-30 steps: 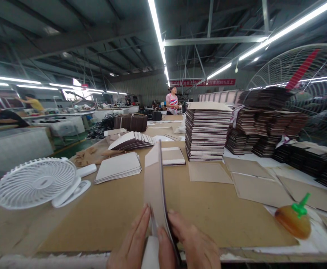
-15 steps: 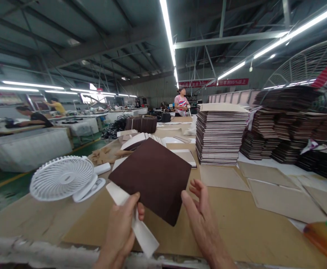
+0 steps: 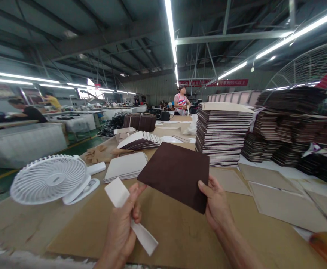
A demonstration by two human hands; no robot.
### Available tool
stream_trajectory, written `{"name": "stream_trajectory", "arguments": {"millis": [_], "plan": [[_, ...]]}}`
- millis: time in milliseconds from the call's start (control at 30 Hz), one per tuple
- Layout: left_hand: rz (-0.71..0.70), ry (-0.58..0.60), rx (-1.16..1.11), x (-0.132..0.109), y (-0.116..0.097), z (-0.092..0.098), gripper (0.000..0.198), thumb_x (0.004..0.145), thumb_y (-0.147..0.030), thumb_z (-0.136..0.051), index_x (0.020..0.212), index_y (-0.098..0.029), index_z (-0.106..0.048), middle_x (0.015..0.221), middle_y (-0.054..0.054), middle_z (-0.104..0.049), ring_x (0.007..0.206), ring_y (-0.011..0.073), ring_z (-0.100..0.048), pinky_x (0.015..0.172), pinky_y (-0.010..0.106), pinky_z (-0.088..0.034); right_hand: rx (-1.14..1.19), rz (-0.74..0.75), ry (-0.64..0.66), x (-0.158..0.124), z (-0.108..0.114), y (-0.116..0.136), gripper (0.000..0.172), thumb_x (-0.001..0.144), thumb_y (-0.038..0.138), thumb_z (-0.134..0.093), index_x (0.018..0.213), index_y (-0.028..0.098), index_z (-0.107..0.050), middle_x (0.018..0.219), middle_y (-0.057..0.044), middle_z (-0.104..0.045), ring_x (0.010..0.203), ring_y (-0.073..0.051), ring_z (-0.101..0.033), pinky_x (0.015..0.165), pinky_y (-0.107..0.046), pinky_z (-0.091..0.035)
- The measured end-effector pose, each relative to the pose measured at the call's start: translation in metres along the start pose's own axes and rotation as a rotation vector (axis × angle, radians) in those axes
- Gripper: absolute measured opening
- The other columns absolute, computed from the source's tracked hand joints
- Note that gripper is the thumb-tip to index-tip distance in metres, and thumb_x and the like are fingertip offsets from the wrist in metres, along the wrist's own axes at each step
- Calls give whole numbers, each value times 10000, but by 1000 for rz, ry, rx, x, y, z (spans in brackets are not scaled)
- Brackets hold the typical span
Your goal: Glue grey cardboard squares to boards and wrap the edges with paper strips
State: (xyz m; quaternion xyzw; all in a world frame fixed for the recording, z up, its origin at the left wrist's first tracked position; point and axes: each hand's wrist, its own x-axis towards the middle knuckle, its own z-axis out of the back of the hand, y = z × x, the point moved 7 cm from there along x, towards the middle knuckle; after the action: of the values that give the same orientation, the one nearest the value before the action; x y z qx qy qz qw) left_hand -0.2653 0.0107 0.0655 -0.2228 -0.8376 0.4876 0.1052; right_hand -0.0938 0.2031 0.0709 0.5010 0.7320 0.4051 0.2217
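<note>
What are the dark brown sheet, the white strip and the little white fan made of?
Dark brown sheet: maybe leather or imitation leather; smooth, matt, evenly coloured.
White strip: perhaps paper or thin card; plain, flat and slightly bent.
Little white fan: probably plastic; its slim, smooth ribs look moulded.

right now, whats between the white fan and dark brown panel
In the head view, between the white fan and dark brown panel are a low stack of pale boards and, nearer the camera, the left hand holding a white strip.
</note>
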Motion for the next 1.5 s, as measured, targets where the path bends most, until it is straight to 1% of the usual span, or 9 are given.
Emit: {"name": "stream_trajectory", "arguments": {"millis": [100, 200, 300, 433, 600, 733, 967, 1233, 1500], "plan": [[-50, -2, 116, 34, -18, -4, 436, 700, -410, -732, 1051, -167, -642, 995, 79, -666, 401, -17, -332, 338, 112, -252, -73, -9, 76, 44, -9, 18, 471, 575, 209, -753, 1023, 210, -608, 1013, -43, -693, 929, -238, -639, 788, -384, -526], [-119, 58, 243, 78, -31, -25, 442, 688, -462, -716, 988, -141, -657, 846, 58, -670, 379, 4, -346, 323, 141, -250, -172, -30, 146, 91, -26, 25, 419, 599, 165, -736, 1002, 190, -624, 962, -40, -699, 870, -220, -650, 759, -363, -533], [-107, 109, 308, 124, -28, -47, 449, 642, -416, -752, 974, -127, -667, 618, -6, -601, 370, 29, -372, 334, 156, -267, -309, -50, 178, 136, -39, 19, 300, 748, 190, -680, 1038, 162, -608, 964, -44, -677, 823, -182, -646, 737, -353, -536], [-7, 88, 441, 178, 1, -59, 309, 732, -299, -715, 973, -123, -638, 558, -48, -538, 404, 52, -433, 386, 169, -350, -551, -71, 157, 191, -38, -5, 268, 900, 302, -559, 1114, 142, -568, 1049, -64, -614, 853, -165, -620, 729, -352, -535], [186, 73, 612, 222, 53, -66, 245, 887, -309, -563, 1052, -129, -578, 982, 57, -613, 781, 150, -609, 666, 316, -535, -919, -35, 31, 245, -13, -37, 310, 898, 325, -558, 1156, 153, -547, 1120, -76, -580, 921, -189, -599, 768, -381, -522], [282, 50, 681, 239, 82, -72, 305, 881, -315, -569, 1129, -138, -556, 1105, 88, -588, 914, 196, -603, 765, 383, -529, -1199, 46, -15, 272, 0, -51, 311, 893, 326, -564, 1153, 156, -553, 1150, -80, -570, 972, -205, -585, 814, -411, -504], [334, 12, 768, 247, 114, -79, 303, 885, -312, -564, 1136, -142, -551, 1086, 81, -593, 883, 185, -609, 736, 366, -538, -1558, 157, -50, 285, 12, -69, 340, 893, 327, -563, 1189, 162, -537, 1201, -93, -547, 1031, -224, -563, 861, -439, -480], [285, -8, 822, 254, 124, -76, 310, 885, -319, -564, 1141, -144, -550, 1097, 84, -590, 899, 192, -607, 751, 378, -534, -1745, 191, -30, 281, 19, -86, 322, 897, 331, -558, 1165, 155, -549, 1170, -90, -564, 1001, -213, -577, 844, -424, -490], [234, -29, 883, 250, 120, -71, 314, 881, -321, -569, 1142, -146, -550, 1106, 85, -587, 913, 197, -604, 759, 382, -531, -1841, 228, 25, 270, 16, -88, 318, 901, 336, -549, 1164, 157, -552, 1177, -94, -562, 1010, -213, -573, 857, -425, -482]]}}
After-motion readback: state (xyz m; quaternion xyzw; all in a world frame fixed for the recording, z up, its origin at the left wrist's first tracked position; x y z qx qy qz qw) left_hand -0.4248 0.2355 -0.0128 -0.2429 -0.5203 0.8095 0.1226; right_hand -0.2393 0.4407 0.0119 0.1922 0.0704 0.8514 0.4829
